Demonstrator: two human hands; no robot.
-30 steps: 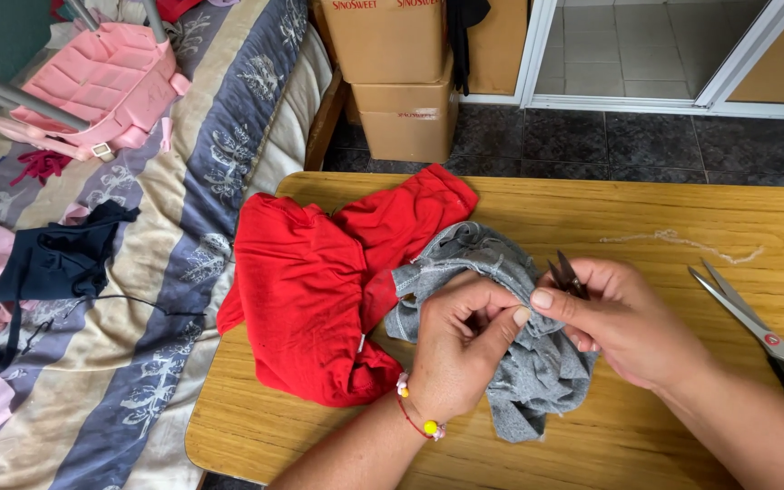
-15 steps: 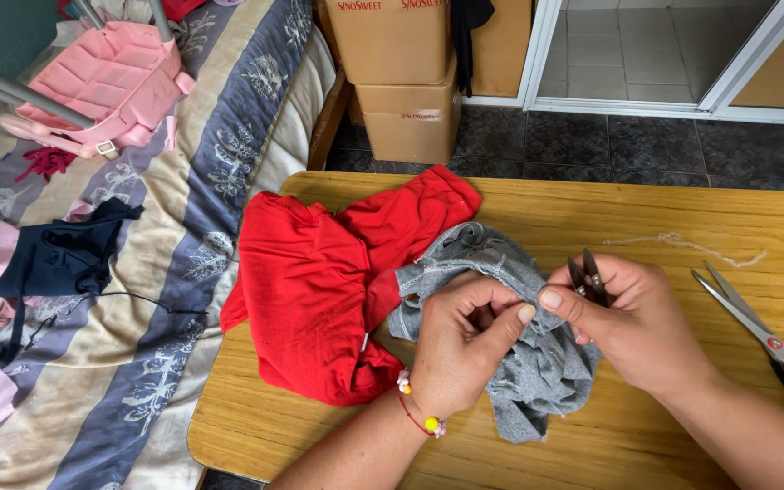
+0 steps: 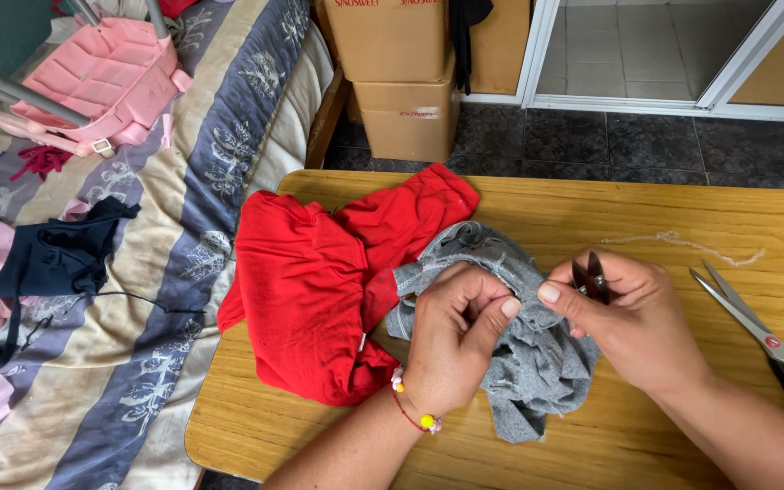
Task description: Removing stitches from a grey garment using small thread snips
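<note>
A crumpled grey garment [image 3: 537, 363] lies on the wooden bench [image 3: 646, 218], a little right of its middle, and both hands work on it. The left hand [image 3: 455, 340] is closed in a loose fist, pinching a fold of the grey cloth between thumb and fingers; a thin red bracelet with a yellow bead [image 3: 426, 421] sits at its wrist. The right hand [image 3: 632, 322] is just beside it, thumb tip almost touching the left hand's knuckles, and curled around small dark thread snips [image 3: 590, 277] whose points stick up above the fingers. Touching the grey garment on its left is a rumpled red garment [image 3: 319, 281] that hangs slightly over the bench's left edge. Near the right edge lie large scissors [image 3: 759, 336] with dark handles, and farther back a loose pale thread [image 3: 682, 243]. Left of the bench is a bed with a striped blanket [image 3: 138, 299] carrying a dark blue garment [image 3: 61, 259] and a pink bag [image 3: 102, 82]. Cardboard boxes [image 3: 401, 82] are stacked on the dark floor beyond.
</note>
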